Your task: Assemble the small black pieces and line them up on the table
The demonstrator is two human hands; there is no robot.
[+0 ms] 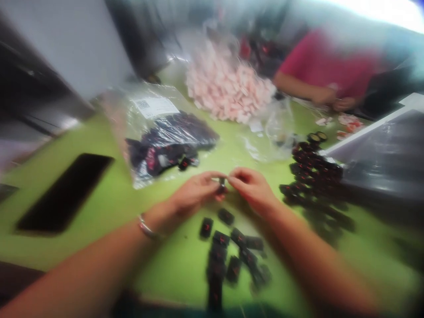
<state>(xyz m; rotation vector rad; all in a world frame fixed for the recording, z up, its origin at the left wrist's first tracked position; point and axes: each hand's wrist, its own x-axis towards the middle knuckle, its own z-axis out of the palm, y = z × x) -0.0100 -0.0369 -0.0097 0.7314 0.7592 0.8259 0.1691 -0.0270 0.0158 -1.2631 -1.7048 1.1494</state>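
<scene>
My left hand [198,191], with a metal bracelet at the wrist, is closed on a small dark block [221,184] between thumb and fingers. Close against it on the right, my right hand [251,187] has its thumb and forefinger pinched at the block's edge. Whatever that pinch holds is too small and blurred to name. Below the hands, several small black blocks with red marks [221,238] lie loosely on the green table [159,265], some in a column.
A clear bag of dark parts [172,132] lies beyond my left hand, near a flat black slab [66,192]. Pale pink pieces [232,88] are heaped at the back. Black blocks [311,170] pile up beside a clear-covered box [387,150]. A person in pink [331,66] works opposite.
</scene>
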